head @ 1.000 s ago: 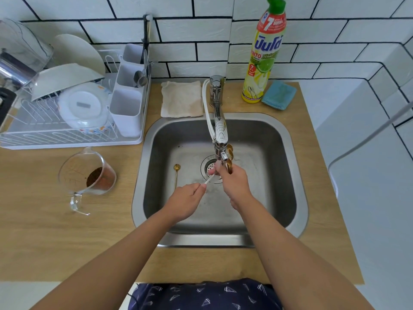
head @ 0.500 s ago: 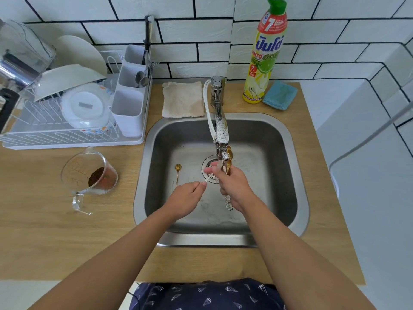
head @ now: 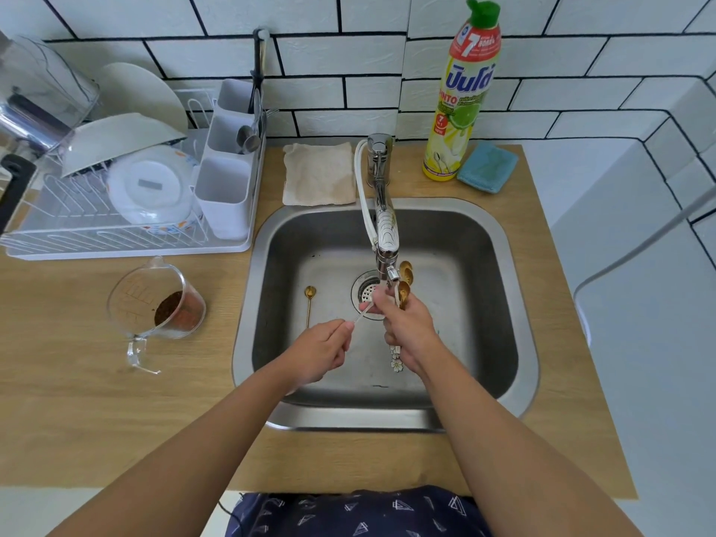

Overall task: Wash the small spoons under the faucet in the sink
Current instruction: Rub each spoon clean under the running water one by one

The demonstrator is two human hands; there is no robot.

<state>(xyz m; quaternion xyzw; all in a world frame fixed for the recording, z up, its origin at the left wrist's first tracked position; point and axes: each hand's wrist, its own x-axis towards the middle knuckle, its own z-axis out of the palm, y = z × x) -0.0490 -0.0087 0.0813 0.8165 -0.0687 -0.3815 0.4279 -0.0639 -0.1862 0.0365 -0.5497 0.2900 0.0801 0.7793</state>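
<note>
Comparing with a moment ago, little is changed: a thin white-handled spoon [head: 361, 315] is still pinched by both hands, left hand [head: 318, 352], right hand [head: 407, 330], under the steel faucet [head: 385, 242], where rinsing is judged ongoing; gold spoons [head: 403, 281] are also gripped in the right; one gold spoon [head: 309, 305] lies beyond the left.

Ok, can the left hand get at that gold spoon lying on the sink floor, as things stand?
Probably not right away: the left hand is pinching a thin white handle. The path itself looks free, since the gold spoon lies alone on the sink floor just beyond the left hand's knuckles, with nothing between.
</note>
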